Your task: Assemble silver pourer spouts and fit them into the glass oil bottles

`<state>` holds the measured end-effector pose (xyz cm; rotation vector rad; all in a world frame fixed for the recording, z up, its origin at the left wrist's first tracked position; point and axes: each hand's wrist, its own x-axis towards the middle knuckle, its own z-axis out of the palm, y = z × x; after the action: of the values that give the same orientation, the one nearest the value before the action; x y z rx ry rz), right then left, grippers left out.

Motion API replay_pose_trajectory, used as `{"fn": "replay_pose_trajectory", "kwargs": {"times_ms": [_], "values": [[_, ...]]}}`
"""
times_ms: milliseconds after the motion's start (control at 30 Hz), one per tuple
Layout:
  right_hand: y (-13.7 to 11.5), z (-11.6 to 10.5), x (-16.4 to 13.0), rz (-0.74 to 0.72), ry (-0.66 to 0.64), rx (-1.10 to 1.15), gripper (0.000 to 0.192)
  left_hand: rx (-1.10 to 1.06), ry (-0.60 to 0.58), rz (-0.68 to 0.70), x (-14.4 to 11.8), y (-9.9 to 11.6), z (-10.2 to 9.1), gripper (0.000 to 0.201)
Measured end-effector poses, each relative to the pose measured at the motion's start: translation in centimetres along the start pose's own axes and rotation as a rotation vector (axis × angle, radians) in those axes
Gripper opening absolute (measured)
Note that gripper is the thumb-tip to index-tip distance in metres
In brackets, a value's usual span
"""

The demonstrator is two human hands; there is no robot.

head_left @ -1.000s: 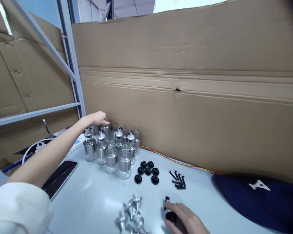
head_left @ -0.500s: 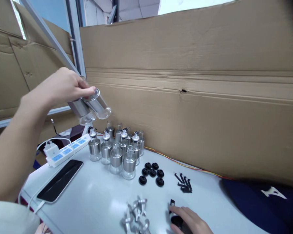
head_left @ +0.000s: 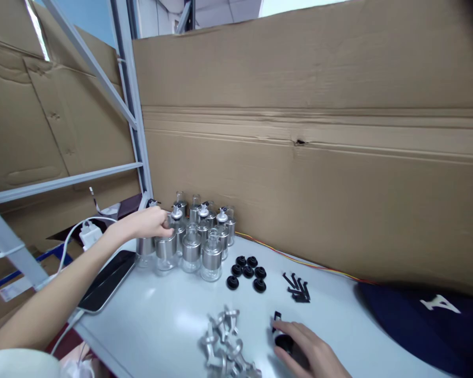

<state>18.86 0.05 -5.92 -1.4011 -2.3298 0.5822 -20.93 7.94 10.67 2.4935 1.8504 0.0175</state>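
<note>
My left hand (head_left: 153,221) is closed over the tops of two glass bottles with metal sleeves. The nearer bottle (head_left: 166,253) and the other bottle (head_left: 145,248) stand upright on the table at the left front of a group; their necks are hidden by my fingers. Beside them stand more such sleeved bottles (head_left: 212,257), some with white-and-black pump tops (head_left: 222,215). My right hand (head_left: 309,349) curls around a small black object with a silvery part (head_left: 284,342), low on the table; its kind is unclear.
Several black round caps (head_left: 247,271), thin black bent pieces (head_left: 298,289) and a pile of silvery metal parts (head_left: 224,341) lie on the table. A phone (head_left: 106,281) is at left, a dark blue cap (head_left: 421,325) at right. Cardboard (head_left: 319,210) walls the back.
My left hand has come down with the two bottles, from the air to the table at the left front of the group. My right hand stays around the black object.
</note>
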Motion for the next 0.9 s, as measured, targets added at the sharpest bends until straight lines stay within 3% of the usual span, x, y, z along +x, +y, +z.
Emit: {"fn": "replay_pose_trajectory", "kwargs": {"times_ms": [300, 500, 700, 900], "values": [[-1.0, -0.4, -0.2, 0.055, 0.001, 0.021, 0.034, 0.021, 0.085, -0.035, 3.4, -2.1, 2.5, 0.041], [-1.5, -0.6, -0.2, 0.067, -0.022, 0.002, 0.035, 0.030, 0.090, 0.032, 4.5, -2.7, 3.3, 0.037], [-2.0, -1.0, -0.3, 0.078, -0.059, -0.011, 0.034, 0.008, 0.086, 0.054, 4.6, -3.1, 3.2, 0.041], [-2.4, -1.2, -0.3, 0.080, -0.066, -0.015, 0.033, 0.017, -0.016, 0.072, 5.3, -3.5, 2.1, 0.025]]}}
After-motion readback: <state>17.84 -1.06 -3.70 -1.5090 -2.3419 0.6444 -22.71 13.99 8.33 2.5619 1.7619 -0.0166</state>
